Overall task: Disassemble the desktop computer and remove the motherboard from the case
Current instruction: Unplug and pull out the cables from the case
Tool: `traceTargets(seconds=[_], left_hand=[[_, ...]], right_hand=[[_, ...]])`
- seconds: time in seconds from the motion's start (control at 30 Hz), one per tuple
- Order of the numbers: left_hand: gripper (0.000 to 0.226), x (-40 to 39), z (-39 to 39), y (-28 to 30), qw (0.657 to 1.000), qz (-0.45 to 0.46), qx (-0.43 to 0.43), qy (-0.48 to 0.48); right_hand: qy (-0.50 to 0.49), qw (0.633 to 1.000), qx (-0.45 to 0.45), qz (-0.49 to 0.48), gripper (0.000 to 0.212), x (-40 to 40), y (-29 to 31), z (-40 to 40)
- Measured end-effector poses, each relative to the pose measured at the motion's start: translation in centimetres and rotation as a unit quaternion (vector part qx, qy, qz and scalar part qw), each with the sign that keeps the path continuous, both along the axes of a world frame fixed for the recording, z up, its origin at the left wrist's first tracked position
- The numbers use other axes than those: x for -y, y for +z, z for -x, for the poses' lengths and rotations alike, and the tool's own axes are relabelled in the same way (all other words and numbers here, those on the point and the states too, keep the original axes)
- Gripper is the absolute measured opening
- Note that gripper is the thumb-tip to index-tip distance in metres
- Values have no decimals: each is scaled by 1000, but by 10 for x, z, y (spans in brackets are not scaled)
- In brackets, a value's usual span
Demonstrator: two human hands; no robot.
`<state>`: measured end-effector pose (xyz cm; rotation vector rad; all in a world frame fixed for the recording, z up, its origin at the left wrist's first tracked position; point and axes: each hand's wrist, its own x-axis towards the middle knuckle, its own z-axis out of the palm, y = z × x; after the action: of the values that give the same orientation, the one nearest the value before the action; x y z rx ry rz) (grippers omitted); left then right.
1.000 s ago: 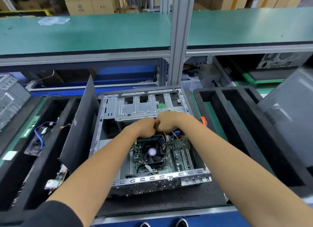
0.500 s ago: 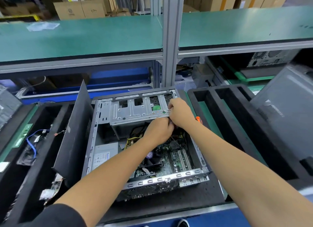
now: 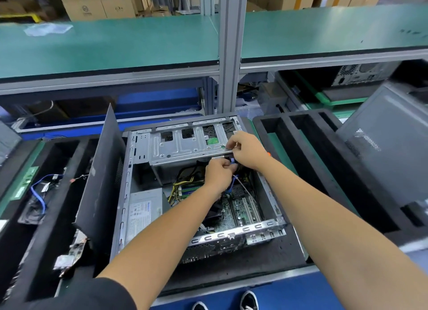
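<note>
**A:** What does the view from the head camera show?

**B:** An open case (image 3: 199,189) lies on its side on black foam (image 3: 273,261), with two bare arms reaching in from below. The board (image 3: 240,211) sits on the case floor, to the right, not yet freed. A grey power supply (image 3: 142,207) sits on the left, trailing yellow wires (image 3: 179,185).

**A:** And the hands?

**B:** Both are under the front edge of the metal drive cage (image 3: 185,145), at the far right of the case. The left hand (image 3: 218,174) is curled around a thin blue cable (image 3: 230,185) that runs down toward the board. The right hand (image 3: 247,150) is just above it, fingers pinched at the plug end of that cable; the plug itself is hidden behind them.

**A:** So what is the step?

**B:** Most likely unplugging that cable from a drive in the cage.

**A:** How should it be done well?

**B:** Grip the plug body, not the cable. Press any latch first, then pull straight out along the socket. Keep the lower hand steady so the slack does not tug the board end. Afterwards, lay the loose cable away from the fan (image 3: 214,211) and slots (image 3: 247,209).
</note>
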<state>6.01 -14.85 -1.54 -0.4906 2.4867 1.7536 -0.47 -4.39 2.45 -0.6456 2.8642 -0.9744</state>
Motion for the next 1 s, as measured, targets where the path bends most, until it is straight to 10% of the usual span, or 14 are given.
traceTargets(seconds=[0.73, 1.0], left_hand=[[14, 1, 5, 16, 987, 160, 21, 23], [57, -21, 3, 11, 997, -55, -2, 60]], right_hand=[[-38, 997, 34, 58, 35, -8, -7, 2], [-39, 997, 34, 57, 34, -7, -7, 2]])
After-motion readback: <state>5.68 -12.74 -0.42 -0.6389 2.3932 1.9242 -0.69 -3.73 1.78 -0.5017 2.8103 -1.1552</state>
